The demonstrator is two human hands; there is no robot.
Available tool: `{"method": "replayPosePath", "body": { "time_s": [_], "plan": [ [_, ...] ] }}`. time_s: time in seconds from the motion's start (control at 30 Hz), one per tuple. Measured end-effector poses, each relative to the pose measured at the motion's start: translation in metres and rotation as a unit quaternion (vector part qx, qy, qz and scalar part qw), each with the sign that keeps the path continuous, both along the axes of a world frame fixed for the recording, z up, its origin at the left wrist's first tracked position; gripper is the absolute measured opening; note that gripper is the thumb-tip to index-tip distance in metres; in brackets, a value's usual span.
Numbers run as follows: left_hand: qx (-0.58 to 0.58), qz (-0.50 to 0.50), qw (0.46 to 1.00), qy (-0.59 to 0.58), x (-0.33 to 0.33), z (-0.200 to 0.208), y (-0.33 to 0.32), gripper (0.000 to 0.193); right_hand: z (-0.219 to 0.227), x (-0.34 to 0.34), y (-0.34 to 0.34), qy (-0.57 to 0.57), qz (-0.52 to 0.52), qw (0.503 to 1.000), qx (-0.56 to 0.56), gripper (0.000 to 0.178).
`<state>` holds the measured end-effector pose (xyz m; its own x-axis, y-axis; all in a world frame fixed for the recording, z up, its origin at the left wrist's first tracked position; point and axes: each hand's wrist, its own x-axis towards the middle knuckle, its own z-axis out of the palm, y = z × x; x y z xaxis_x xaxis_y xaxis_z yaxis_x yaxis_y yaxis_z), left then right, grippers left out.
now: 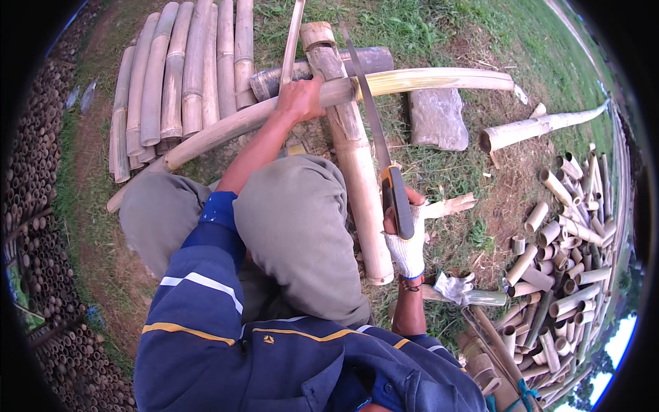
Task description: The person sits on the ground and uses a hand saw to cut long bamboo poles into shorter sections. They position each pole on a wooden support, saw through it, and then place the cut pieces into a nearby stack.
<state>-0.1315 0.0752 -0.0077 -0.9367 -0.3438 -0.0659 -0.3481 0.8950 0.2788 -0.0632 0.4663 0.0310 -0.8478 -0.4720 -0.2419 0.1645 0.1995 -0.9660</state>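
Observation:
A long bamboo pole [233, 127] slants from beside my left knee up to the right. Its far right part is stripped to pale yellow-green. My left hand [301, 101], bare, is closed round the pole where it crosses a thick notched bamboo support [353, 161]. In my right hand [406, 240], which wears a white knit glove with bare fingertips, is the black and orange handle of a handsaw [374, 120]. The saw's blade lies across the pole just right of the support, where the stripped part begins. Whether its teeth are in a cut cannot be told.
A darker bamboo log [371, 60] lies under the support's far end. Cut bamboo lengths [175, 75] lie side by side at far left; short pieces [570, 240] are heaped at right. A flat stone [437, 120], a bamboo piece [522, 132] and a spare glove [454, 287] lie right.

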Motion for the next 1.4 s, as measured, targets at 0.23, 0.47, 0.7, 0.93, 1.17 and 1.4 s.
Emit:
{"method": "replayPosePath", "body": {
  "time_s": [0.23, 0.47, 0.7, 0.93, 1.17, 1.4],
  "plan": [
    [0.013, -0.005, 1.000, -0.020, 0.005, -0.005, -0.002, 0.059, 0.002, 0.004, 0.008, -0.035, 0.024, 0.995, -0.091, 0.047],
    [0.001, 0.002, 1.000, -0.016, -0.001, 0.011, 0.012, 0.059, 0.007, -0.081, -0.113, 0.304, 0.077, 0.950, -0.006, 0.051],
    [0.012, 0.000, 1.000, -0.027, 0.005, 0.005, -0.002, 0.060, 0.006, 0.029, 0.017, 0.040, 0.044, 0.998, 0.033, 0.054],
    [0.019, -0.005, 1.000, -0.019, 0.005, -0.005, 0.003, 0.061, -0.010, -0.003, -0.020, 0.148, 0.037, 0.986, 0.067, 0.045],
    [0.029, -0.027, 0.999, -0.004, 0.006, -0.005, 0.005, 0.063, 0.006, -0.075, -0.108, 0.274, 0.073, 0.959, -0.004, 0.050],
    [0.055, -0.026, 0.998, -0.032, 0.007, -0.005, -0.010, 0.066, 0.021, 0.072, 0.040, -0.203, -0.144, 0.962, -0.109, 0.044]
  ]
}}
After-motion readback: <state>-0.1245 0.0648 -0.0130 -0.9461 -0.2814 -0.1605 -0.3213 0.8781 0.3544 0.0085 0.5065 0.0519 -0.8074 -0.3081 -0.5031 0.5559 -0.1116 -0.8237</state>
